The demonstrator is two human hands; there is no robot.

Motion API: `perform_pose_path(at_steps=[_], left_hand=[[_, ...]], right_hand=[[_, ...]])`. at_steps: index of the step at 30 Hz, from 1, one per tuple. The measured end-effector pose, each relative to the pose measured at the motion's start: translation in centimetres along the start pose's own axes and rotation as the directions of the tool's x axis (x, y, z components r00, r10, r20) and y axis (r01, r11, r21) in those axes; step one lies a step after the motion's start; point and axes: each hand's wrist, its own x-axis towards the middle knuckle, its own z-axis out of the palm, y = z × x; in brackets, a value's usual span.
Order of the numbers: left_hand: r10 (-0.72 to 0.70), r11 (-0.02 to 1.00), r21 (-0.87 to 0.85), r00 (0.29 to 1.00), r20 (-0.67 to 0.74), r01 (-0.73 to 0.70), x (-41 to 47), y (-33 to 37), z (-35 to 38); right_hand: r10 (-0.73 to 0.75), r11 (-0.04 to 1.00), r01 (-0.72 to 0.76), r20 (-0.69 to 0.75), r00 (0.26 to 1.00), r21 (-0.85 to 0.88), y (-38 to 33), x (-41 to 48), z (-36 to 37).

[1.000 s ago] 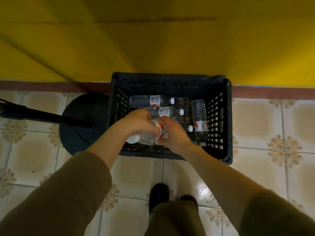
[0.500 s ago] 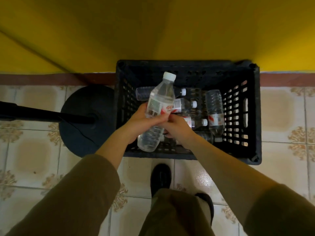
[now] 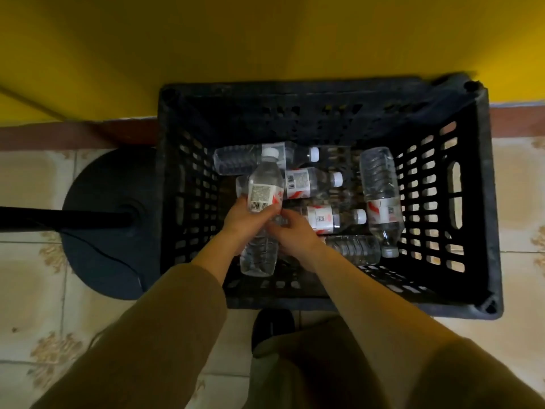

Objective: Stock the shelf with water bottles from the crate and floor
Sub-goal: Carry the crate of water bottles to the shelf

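A black plastic crate (image 3: 483, 208) stands on the tiled floor against the yellow wall. Several clear water bottles with white caps and red-white labels lie in it, such as one at the back (image 3: 236, 159), one in the middle (image 3: 306, 184) and one along the right side (image 3: 380, 187). My left hand (image 3: 243, 222) grips one water bottle (image 3: 264, 184) around its middle, cap pointing away from me, over the crate's left half. My right hand (image 3: 295, 234) is pressed against the same bottle from the right, fingers curled on it. No shelf is in view.
A black round stand base (image 3: 103, 231) with a pole (image 3: 59, 216) running off to the left sits right beside the crate's left wall. My dark shoe (image 3: 274, 326) is just in front of the crate. A brown skirting strip (image 3: 73, 134) runs along the wall.
The bottle lay sideways in both hands, then was turned so its cap points away. The view has moved closer over the crate.
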Motion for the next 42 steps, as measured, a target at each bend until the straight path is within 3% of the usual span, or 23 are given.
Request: perform_pose_path(at_steps=[6,11,14,17,21,23,29,33,42], left_hand=[[0.014,0.990,0.141,0.998,-0.055,-0.006,0.3,-0.3,1.1],[0.270,0.916,0.354,0.943,-0.193,-0.190,-4.3,2.2,-1.4],[0.404,0.841,0.482,0.876,-0.262,-0.244,-6.6,2.9,-3.6],[0.440,0.792,0.584,0.830,-0.342,-0.179,-7.6,3.1,-5.6],[0.284,0.845,0.535,0.853,-0.438,-0.006,-7.1,3.1,-7.3],[0.212,0.872,0.486,0.860,-0.464,0.048,-6.5,3.3,-7.5],[0.119,0.881,0.444,0.832,-0.541,0.163,-4.7,3.8,-9.3],[0.142,0.884,0.445,0.828,-0.543,0.140,-4.4,3.9,-10.1],[0.160,0.896,0.432,0.835,-0.526,0.101,-8.9,4.7,-8.9]], right_hand=[[-0.001,1.000,0.001,0.017,1.000,0.001,0.1,0.4,-0.9],[-0.122,0.992,0.110,-0.228,0.966,-0.064,-2.0,-3.8,-3.1],[-0.235,0.971,0.194,-0.440,0.866,-0.136,-3.2,-7.1,-5.7],[-0.292,0.956,0.203,-0.618,0.730,-0.212,-3.6,-9.8,-8.7],[-0.285,0.955,0.091,-0.789,0.545,-0.282,-3.2,-11.1,-12.7],[-0.272,0.952,0.010,-0.826,0.493,-0.307,-2.5,-10.6,-14.3],[0.008,0.970,-0.209,-0.840,0.542,-0.125,-1.8,-9.0,-16.7],[0.048,0.976,-0.203,-0.826,0.562,-0.081,-1.5,-8.6,-18.0],[0.132,0.986,-0.160,-0.839,0.527,0.055,-0.6,-13.2,-18.6]])
